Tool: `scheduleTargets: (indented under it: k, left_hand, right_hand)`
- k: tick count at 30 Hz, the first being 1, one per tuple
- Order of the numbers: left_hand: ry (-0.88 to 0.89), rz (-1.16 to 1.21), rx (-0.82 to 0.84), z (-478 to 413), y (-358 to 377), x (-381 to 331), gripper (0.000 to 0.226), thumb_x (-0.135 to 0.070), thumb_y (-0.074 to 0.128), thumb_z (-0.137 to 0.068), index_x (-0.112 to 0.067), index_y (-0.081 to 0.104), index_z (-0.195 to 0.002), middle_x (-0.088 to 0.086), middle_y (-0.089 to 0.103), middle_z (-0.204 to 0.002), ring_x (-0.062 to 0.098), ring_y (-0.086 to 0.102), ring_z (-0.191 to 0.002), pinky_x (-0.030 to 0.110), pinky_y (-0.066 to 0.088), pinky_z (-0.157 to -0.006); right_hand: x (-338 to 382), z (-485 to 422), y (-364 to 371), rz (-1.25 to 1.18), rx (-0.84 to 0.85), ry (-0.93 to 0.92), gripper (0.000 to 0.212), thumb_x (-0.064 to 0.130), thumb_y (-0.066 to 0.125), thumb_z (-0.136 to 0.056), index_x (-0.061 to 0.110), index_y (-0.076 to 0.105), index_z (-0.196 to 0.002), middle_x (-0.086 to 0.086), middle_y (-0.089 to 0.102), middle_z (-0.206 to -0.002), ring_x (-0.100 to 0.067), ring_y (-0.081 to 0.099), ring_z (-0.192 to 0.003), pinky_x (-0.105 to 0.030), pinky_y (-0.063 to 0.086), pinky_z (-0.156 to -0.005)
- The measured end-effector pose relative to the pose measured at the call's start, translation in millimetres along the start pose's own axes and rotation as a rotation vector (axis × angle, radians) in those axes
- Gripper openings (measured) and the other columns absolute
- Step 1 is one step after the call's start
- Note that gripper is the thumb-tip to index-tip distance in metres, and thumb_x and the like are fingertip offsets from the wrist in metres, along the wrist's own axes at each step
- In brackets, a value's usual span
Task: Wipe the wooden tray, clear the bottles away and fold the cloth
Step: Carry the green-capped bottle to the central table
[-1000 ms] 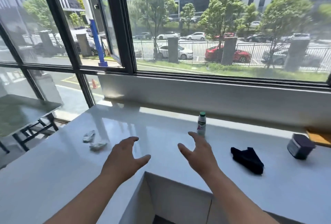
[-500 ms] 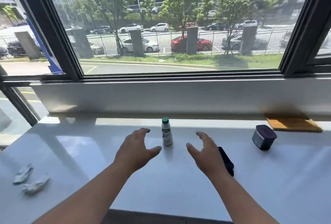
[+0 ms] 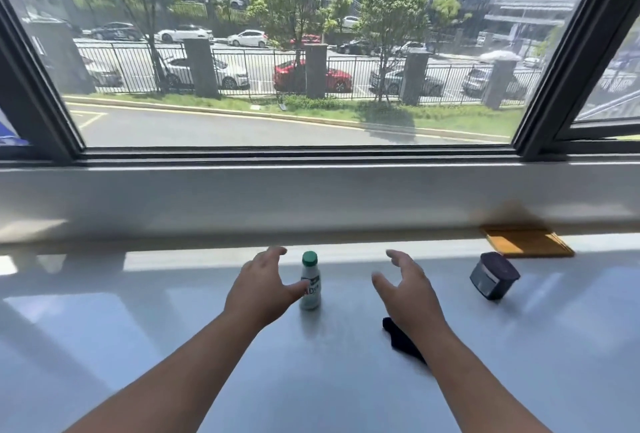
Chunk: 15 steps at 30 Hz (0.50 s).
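A small white bottle [image 3: 310,285] with a green cap stands upright on the white counter [image 3: 173,328]. My left hand [image 3: 258,288] hovers just left of it, fingers spread, thumb close to the label. My right hand [image 3: 407,288] is open to the bottle's right, holding nothing. A dark cloth [image 3: 401,339] lies crumpled under my right wrist, mostly hidden by it. The flat wooden tray [image 3: 526,242] lies at the back right against the wall below the window.
A dark squat jar [image 3: 493,276] with a purple lid lies tilted on the counter, right of my right hand and in front of the tray. A grey ledge [image 3: 311,204] and a large window run along the back of the counter.
The view has swung right and closer to the counter. Both hands have moved forward; the left now sits beside the bottle. The crumpled wrappers at the left have left the view.
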State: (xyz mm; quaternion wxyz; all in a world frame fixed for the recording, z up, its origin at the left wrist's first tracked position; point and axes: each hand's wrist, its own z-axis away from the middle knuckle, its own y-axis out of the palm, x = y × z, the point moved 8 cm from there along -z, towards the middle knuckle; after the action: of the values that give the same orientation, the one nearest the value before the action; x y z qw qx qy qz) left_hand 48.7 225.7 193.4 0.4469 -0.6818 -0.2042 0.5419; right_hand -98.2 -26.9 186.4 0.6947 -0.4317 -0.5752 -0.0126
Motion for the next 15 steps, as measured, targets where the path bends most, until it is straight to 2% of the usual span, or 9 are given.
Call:
scheduleTargets:
  k: [4, 9, 10, 15]
  left_hand:
    - [-0.053, 0.010, 0.088, -11, 28, 24, 0.084, -0.065, 0.071, -0.080, -0.031, 0.040, -0.150, -0.006, 0.049, -0.152, 0.020, 0.043, -0.137, 0.037, 0.046, -0.099]
    - [-0.128, -0.017, 0.092, -47, 39, 47, 0.087, -0.066, 0.073, -0.079, -0.030, 0.039, -0.150, -0.005, 0.049, -0.153, 0.021, 0.045, -0.138, 0.037, 0.048, -0.095]
    - [-0.145, -0.020, 0.093, -55, 42, 50, 0.087, -0.065, 0.073, -0.079, -0.030, 0.039, -0.151, -0.005, 0.049, -0.153, 0.021, 0.045, -0.138, 0.038, 0.048, -0.095]
    - [-0.212, -0.044, 0.132, -90, 68, 53, 0.092, -0.069, 0.073, -0.075, -0.034, 0.037, -0.152, -0.008, 0.046, -0.155, 0.018, 0.045, -0.137, 0.036, 0.048, -0.094]
  right_hand:
    - [-25, -4, 43, 0.020, 0.125, 0.105, 0.053, 0.043, 0.061, -0.095, 0.038, 0.047, -0.146, 0.011, 0.049, -0.147, -0.016, 0.050, -0.132, -0.036, 0.050, -0.098]
    - [-54, -50, 84, -0.050, 0.221, 0.192, 0.050, 0.040, 0.060, -0.096, 0.039, 0.049, -0.144, 0.005, 0.050, -0.150, -0.010, 0.050, -0.115, -0.022, 0.044, -0.073]
    - [-58, -61, 93, -0.057, 0.247, 0.200, 0.050, 0.039, 0.059, -0.096, 0.039, 0.048, -0.144, 0.004, 0.051, -0.150, -0.010, 0.050, -0.112, -0.022, 0.044, -0.072]
    - [-75, -116, 150, -0.099, 0.402, 0.251, 0.051, 0.035, 0.057, -0.096, 0.037, 0.048, -0.146, 0.002, 0.052, -0.151, -0.012, 0.052, -0.112, -0.031, 0.045, -0.088]
